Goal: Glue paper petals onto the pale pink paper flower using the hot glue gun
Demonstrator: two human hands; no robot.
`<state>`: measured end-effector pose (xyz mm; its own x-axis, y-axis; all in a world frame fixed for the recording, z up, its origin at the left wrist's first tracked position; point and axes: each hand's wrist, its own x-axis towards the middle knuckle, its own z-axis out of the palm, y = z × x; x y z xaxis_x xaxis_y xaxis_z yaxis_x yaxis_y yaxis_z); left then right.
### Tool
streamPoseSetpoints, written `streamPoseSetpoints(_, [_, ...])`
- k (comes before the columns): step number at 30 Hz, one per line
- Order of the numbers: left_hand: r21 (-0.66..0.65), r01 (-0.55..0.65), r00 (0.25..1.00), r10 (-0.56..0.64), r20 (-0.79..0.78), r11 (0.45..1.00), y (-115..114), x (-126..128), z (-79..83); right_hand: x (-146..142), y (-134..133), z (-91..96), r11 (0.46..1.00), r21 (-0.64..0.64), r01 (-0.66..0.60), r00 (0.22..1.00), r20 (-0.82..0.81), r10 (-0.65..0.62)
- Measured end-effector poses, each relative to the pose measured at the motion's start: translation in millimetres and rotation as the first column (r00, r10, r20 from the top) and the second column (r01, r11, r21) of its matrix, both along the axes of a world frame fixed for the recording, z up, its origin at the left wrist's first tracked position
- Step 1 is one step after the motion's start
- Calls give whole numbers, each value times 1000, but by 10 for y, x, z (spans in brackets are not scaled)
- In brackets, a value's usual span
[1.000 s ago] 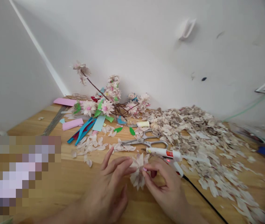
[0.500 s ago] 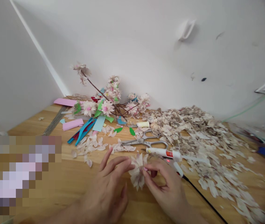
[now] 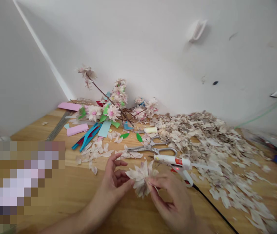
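Paper flower (image 3: pixel 140 179), light and fragile, is held above the worktop (image 3: pixel 85 182) in a pinch of the right hand (image 3: pixel 171 203) at its base, the firmest hold point, while the half-open left hand (image 3: pixel 112 185) holds nothing.

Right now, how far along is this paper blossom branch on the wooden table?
Done: several pink-centred paper blossoms sit on the thin brown twig. In hand: one pale, separate blossom, pinched by your right hand, with your left hand at its edge. Left: a large heap of loose cream petals looks unused, beside the white glue gun, its red light on.
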<state>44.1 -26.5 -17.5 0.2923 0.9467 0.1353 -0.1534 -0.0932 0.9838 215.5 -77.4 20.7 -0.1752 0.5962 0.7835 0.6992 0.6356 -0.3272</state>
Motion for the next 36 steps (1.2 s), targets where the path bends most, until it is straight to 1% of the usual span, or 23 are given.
streamPoseSetpoints(2, [-74, 67, 996, -63, 58, 995, 13, 7, 3, -22, -5, 7, 1000, 4, -28, 1000, -2, 28])
streamPoseSetpoints(6, [-162, 97, 989, -77, 122, 982, 13, 7, 25, -38, -12, 20, 999, 0, -50, 999, 12, 50])
streamPoseSetpoints(10, [-154, 80, 988, -58, 142, 985, 6, 37, -3, -50, -11, 31, 998, -13, -68, 997, 26, 68])
streamPoseSetpoints(13, [-146, 66, 991, -48, 124, 987, 8, 46, -24, -66, -7, 41, 997, 1, -83, 996, 32, 83])
streamPoseSetpoints(18, [-218, 75, 990, -47, 133, 973, 22, 27, -18, -71, -14, 54, 997, 7, -74, 997, 40, 73])
streamPoseSetpoints(21, [-265, 87, 987, -47, 155, 960, 21, 27, 18, -71, -16, 60, 998, 5, -62, 997, 42, 62])
streamPoseSetpoints(25, [-354, 86, 982, -20, 188, 931, -3, 45, 111, -72, -7, 54, 997, 34, -73, 997, 40, 72])
streamPoseSetpoints(28, [-385, 96, 978, -15, 210, 918, -13, 55, 157, -69, -2, 46, 997, 37, -75, 996, 44, 73])
streamPoseSetpoints(30, [-387, 93, 977, -9, 213, 917, -8, 58, 143, -68, -2, 46, 997, 28, -78, 996, 44, 76])
streamPoseSetpoints(34, [-365, 91, 974, -6, 226, 927, 8, 52, 42, -75, -5, 59, 996, 24, -84, 996, 38, 83])
streamPoseSetpoints(36, [-359, 98, 973, -14, 229, 928, 8, 48, 17, -79, -8, 63, 996, 23, -88, 995, 38, 87])
